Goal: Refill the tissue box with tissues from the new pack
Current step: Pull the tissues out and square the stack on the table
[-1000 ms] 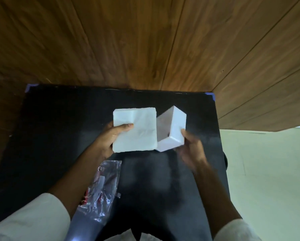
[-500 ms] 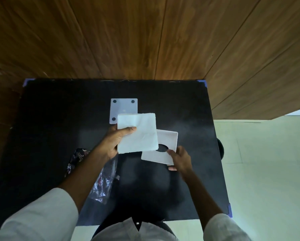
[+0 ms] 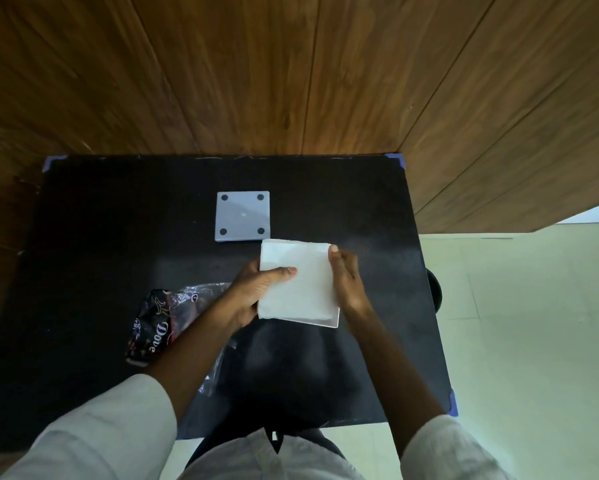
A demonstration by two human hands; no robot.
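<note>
My left hand (image 3: 256,292) grips a white stack of tissues (image 3: 301,289) by its left edge, thumb on top. The stack lies over the white tissue box (image 3: 333,323), of which only a thin rim shows at the near right. My right hand (image 3: 346,282) lies along the right edge of the stack and box, fingers together; its thumb is hidden. The box's flat white base panel (image 3: 242,216), with a dark foot at each corner, rests on the black table (image 3: 100,237) just beyond the stack.
The torn tissue pack wrapper (image 3: 152,327), dark print with clear plastic, lies left of my left forearm. A wooden wall (image 3: 291,74) runs along the table's far edge. Pale floor (image 3: 533,341) lies to the right.
My left hand has carried the tissue stack to the right and over the box. My right hand has shifted from the box's near corner to its right side.
</note>
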